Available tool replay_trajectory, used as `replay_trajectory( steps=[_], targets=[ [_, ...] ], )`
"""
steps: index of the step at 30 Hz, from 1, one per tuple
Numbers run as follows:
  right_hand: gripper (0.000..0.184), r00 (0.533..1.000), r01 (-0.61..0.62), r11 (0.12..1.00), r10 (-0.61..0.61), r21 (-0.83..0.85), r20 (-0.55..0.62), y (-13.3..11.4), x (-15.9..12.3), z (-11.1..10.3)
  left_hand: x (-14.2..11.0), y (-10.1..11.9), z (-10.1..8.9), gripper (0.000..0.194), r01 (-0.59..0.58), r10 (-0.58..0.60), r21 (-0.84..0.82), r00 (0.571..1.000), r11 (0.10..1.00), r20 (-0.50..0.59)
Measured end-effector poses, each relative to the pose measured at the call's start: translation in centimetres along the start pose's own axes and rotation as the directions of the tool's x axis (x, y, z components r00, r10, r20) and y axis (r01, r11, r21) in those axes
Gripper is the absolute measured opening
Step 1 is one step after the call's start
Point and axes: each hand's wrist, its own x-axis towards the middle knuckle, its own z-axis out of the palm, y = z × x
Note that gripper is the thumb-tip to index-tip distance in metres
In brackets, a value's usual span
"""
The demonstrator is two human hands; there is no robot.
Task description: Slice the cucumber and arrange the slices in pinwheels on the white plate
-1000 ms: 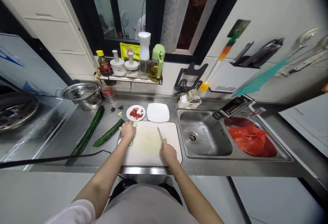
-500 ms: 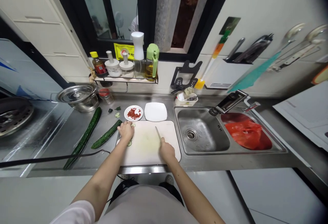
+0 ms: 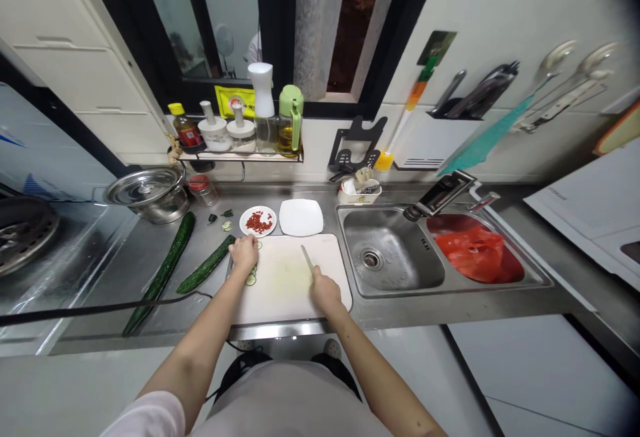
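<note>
My left hand is at the left edge of the white cutting board, its fingers bent and drawn together over cucumber slices. Some slices show beside the palm; those under the fingers are hidden. In my right hand is a knife, its blade pointing away from me over the board's right half. A pale green wet patch marks the middle of the board. Just left of my left hand lies a cut cucumber, with a longer whole cucumber farther left.
Behind the board are a plate of chopped red pieces and a white plate. Cucumber scraps lie nearby. A steel pot stands back left, a sink at right. A dark cable crosses the left counter.
The fingers of my left hand have drawn closer together, and more cucumber slices show beside it. My right hand keeps the knife in nearly the same place. The view has shifted slightly.
</note>
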Motion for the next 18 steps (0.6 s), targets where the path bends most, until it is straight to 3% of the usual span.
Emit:
replay_trajectory(
  steps=[7, 13, 18],
  targets=[
    [0.044, 1.000, -0.001, 1.000, 0.001, -0.004, 0.010, -0.1, -0.1, -0.2, -0.1, -0.2, -0.3, 0.024, 0.040, -0.039, -0.048, 0.999, 0.998, 0.030],
    [0.047, 1.000, -0.004, 1.000, 0.004, -0.002, 0.019, -0.3, -0.3, -0.6, -0.4, 0.6, -1.7, 0.025, 0.022, -0.018, -0.068, 0.998, 0.997, 0.063],
    [0.047, 1.000, -0.003, 1.000, 0.002, 0.013, 0.029, -0.3, -0.4, -0.9, -3.3, 1.3, -2.0, 0.024, -0.071, 0.111, -0.174, 0.967, 0.982, 0.230]
  ],
)
